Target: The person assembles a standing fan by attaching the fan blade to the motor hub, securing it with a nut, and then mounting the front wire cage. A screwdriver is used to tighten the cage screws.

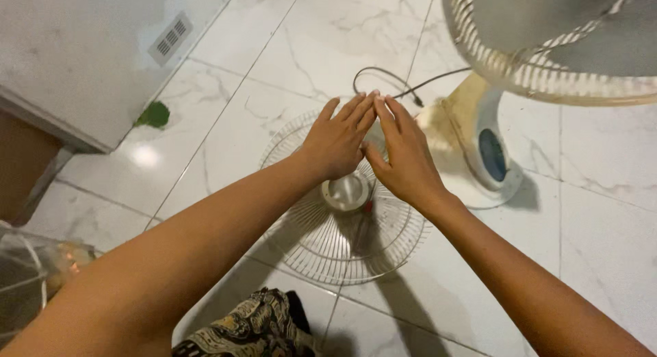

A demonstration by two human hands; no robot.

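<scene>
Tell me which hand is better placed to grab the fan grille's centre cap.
Left, probably. The left hand hovers almost directly above the silver centre cap of the wire fan grille on the floor. The right hand sits further toward the fan's base. Both are open, holding nothing.

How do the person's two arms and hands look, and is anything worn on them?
Both forearms are bare: no sleeves show. The left hand and right hand carry no gloves, rings, watch or bracelets that can be seen. Fingernails are short and unpainted. Patterned dark and tan cloth shows at the bottom edge.
</scene>
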